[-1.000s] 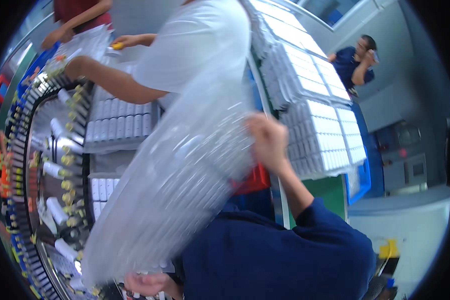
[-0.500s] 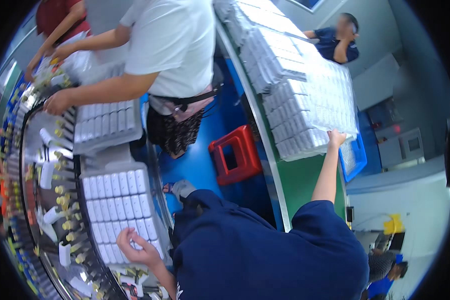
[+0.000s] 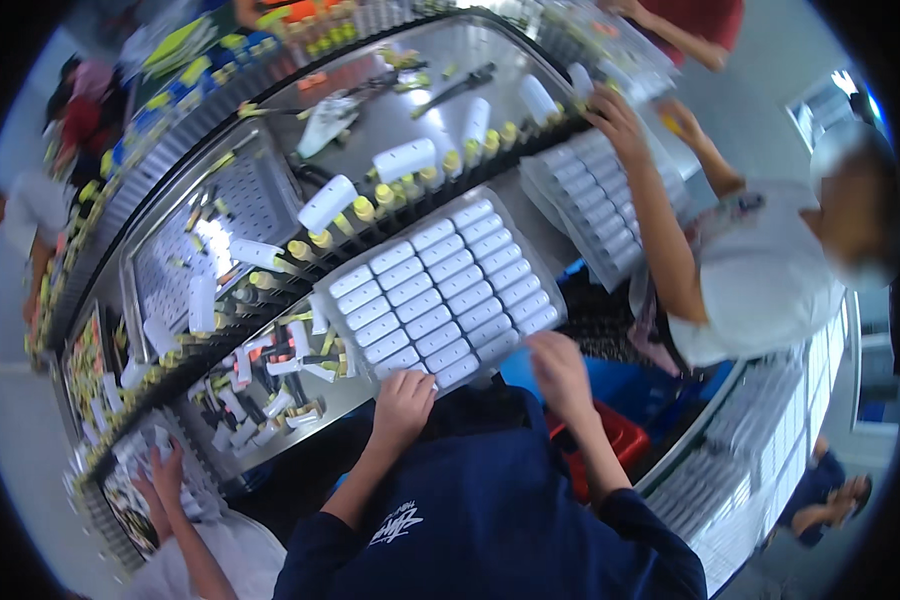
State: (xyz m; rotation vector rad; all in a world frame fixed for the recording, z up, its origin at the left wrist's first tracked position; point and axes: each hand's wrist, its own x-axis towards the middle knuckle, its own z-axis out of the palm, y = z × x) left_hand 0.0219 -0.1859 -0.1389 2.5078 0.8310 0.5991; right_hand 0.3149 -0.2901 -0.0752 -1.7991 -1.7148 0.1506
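Observation:
In front of me a clear plastic tray (image 3: 552,296) holds rows of white, rounded-rectangular pieces (image 3: 435,268). My left hand (image 3: 404,408) is at the tray's near left corner, its fingers bent over the edge beside the closest white pieces; its thumb is hidden. Near the tray's right corner, my right hand (image 3: 562,374) is smeared by motion. Its finger shape and any contact with the tray are unclear.
Beyond the tray curves a black slotted line (image 3: 440,190) with yellow-topped pieces. Loose white and dark parts (image 3: 270,385) lie at left. A co-worker in white (image 3: 760,270) reaches in at right beside another filled tray (image 3: 595,200). A red stool (image 3: 615,440) stands low behind my right arm.
My view has swung round toward the slotted line. My right hand has left the stacked trays and come to the tray in front; my left hand has moved from above the pieces to its edge.

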